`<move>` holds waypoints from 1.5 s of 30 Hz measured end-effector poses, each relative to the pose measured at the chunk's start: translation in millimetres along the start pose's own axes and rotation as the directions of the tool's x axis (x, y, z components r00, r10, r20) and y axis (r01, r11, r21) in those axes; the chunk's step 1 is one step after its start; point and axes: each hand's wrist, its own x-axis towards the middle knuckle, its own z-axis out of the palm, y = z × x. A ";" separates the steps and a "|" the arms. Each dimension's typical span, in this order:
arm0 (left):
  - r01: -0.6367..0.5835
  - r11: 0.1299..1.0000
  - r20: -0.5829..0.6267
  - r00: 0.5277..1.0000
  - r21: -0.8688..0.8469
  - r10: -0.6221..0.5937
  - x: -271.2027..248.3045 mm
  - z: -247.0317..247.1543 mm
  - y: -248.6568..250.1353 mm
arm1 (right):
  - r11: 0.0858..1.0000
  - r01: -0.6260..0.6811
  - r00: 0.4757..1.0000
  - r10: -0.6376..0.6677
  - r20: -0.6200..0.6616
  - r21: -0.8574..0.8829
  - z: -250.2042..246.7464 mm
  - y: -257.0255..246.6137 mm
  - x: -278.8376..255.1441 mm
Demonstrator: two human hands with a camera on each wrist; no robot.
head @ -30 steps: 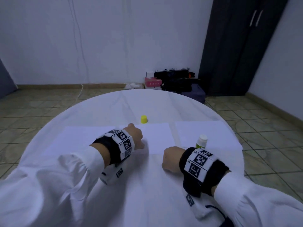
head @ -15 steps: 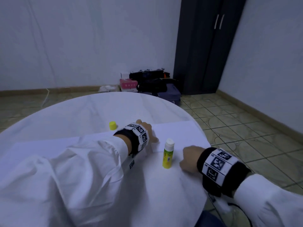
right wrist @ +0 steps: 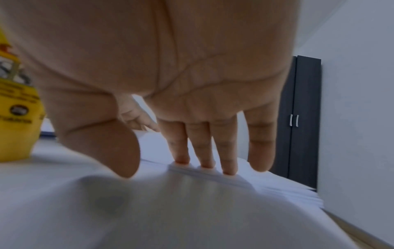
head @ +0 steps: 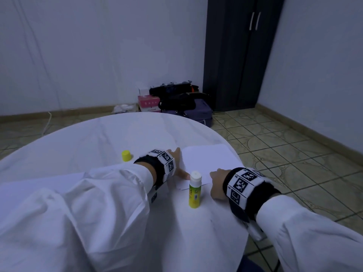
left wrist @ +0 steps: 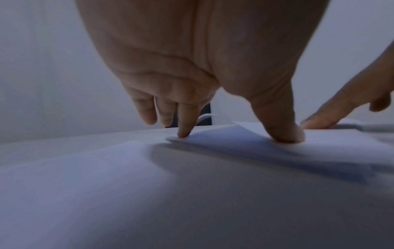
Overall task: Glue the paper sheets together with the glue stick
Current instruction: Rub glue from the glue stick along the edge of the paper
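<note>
A white paper sheet (head: 208,160) lies near the table's right edge. My left hand (head: 177,163) presses on its left edge with straight fingers; in the left wrist view a fingertip (left wrist: 183,134) and the thumb (left wrist: 283,134) rest on the paper (left wrist: 330,144). My right hand (head: 215,179) lies open on the sheet's near edge, and its fingertips (right wrist: 181,160) press the paper (right wrist: 277,187) flat. The yellow glue stick (head: 195,190) stands upright and uncapped between my wrists, held by neither hand. Its yellow cap (head: 126,155) stands further left.
The round table (head: 117,134) has a white cloth, and its edge drops off just right of the sheet. Another sheet (head: 23,185) lies at the left, partly under my sleeve. A dark wardrobe (head: 241,55) and bags (head: 180,103) stand beyond on the tiled floor.
The view has swung right. My left hand moved from the middle sheet to the right sheet's left edge. My right hand left the glue stick standing and reached forward onto the sheet.
</note>
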 end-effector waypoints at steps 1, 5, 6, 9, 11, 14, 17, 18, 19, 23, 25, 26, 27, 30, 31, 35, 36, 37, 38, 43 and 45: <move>-0.030 0.999 0.002 1.000 -0.044 0.030 -1.1 -1.8 0.6 | 1.000 -0.010 1.000 0.010 0.002 0.009 -0.1 -0.1 1.1; -0.123 0.954 -0.117 0.989 -0.272 0.094 -12.5 -10.1 0.0 | 0.991 -0.078 0.997 0.079 -0.011 0.110 -0.5 -0.5 1.3; -0.139 0.939 -0.169 0.982 -0.314 0.089 -16.1 -11.8 -1.0 | 0.982 -0.093 0.996 0.094 0.001 0.163 0.1 0.9 0.9; -0.147 0.861 -0.260 0.966 -0.488 0.018 -24.4 -12.9 -6.7 | 0.902 -0.051 0.998 0.034 0.048 0.429 -0.5 7.3 -4.9; -0.133 0.791 -0.259 0.965 -0.598 -0.034 -31.0 -10.8 -11.5 | 0.801 0.052 0.995 -0.093 0.038 0.596 -1.4 7.5 -10.7; -0.112 0.713 -0.230 0.971 -0.692 -0.070 -42.5 -3.9 -22.9 | 0.728 0.131 0.988 -0.155 -0.024 0.673 2.0 -2.0 -21.3; -0.093 0.625 -0.219 0.967 -0.775 -0.128 -63.0 3.3 -43.9 | 0.707 0.165 0.986 -0.111 -0.123 0.687 3.3 -9.6 -30.2; -0.102 0.601 -0.228 0.964 -0.793 -0.138 -72.3 5.8 -53.0 | 0.696 0.195 0.980 -0.116 -0.160 0.691 2.1 -11.5 -33.9; -0.109 0.595 -0.240 0.960 -0.796 -0.145 -83.8 8.4 -62.9 | 0.676 0.226 0.973 -0.123 -0.195 0.702 0.2 -13.4 -38.9; -0.096 0.629 -0.257 0.951 -0.772 -0.171 -141.9 24.3 -106.2 | 0.622 0.268 0.960 -0.114 -0.254 0.736 -9.6 -32.3 -61.9; -0.033 0.666 -0.186 0.969 -0.745 -0.160 -168.7 35.7 -124.5 | 0.711 0.260 0.965 -0.178 -0.191 0.653 -12.2 -52.0 -70.4; 0.001 0.701 -0.146 0.978 -0.713 -0.150 -179.9 41.5 -132.7 | 0.764 0.256 0.967 -0.213 -0.143 0.592 -11.2 -62.8 -73.5; 0.030 0.742 -0.112 0.984 -0.670 -0.141 -189.6 46.5 -140.0 | 0.807 0.258 0.965 -0.243 -0.100 0.532 -9.1 -73.5 -76.1; 0.076 0.873 -0.025 0.995 -0.481 -0.100 -215.1 54.2 -152.6 | 0.887 0.286 0.955 -0.296 -0.030 0.363 -3.0 -101.8 -81.8; 0.080 0.921 0.013 0.997 -0.381 -0.081 -222.2 56.5 -155.5 | 0.899 0.301 0.950 -0.310 -0.024 0.319 -2.4 -108.6 -83.2; 0.031 1.000 0.077 0.997 0.000 -0.031 -241.7 75.4 -164.0 | 0.919 0.300 0.953 -0.301 -0.037 0.256 -4.4 -121.4 -84.8; -0.005 0.999 0.050 0.999 0.040 0.003 -246.7 78.4 -163.7 | 0.917 0.295 0.955 -0.292 -0.051 0.269 -5.3 -122.5 -82.6; -0.050 0.996 0.023 0.999 0.071 0.048 -250.9 80.4 -162.8 | 0.913 0.293 0.956 -0.286 -0.066 0.284 -6.4 -122.7 -79.8; -0.099 0.990 0.012 0.995 0.098 0.099 -254.0 82.1 -161.2 | 0.908 0.296 0.955 -0.283 -0.087 0.298 -7.9 -122.6 -76.7; -0.221 0.943 0.041 0.975 0.249 0.217 -260.5 87.9 -157.8 | 0.803 0.277 0.960 -0.205 -0.191 0.529 -10.9 -127.1 -59.2; -0.233 0.934 0.046 0.972 0.270 0.230 -259.8 89.7 -161.1 | 0.688 0.360 0.929 -0.202 -0.310 0.630 -16.8 -134.5 -57.8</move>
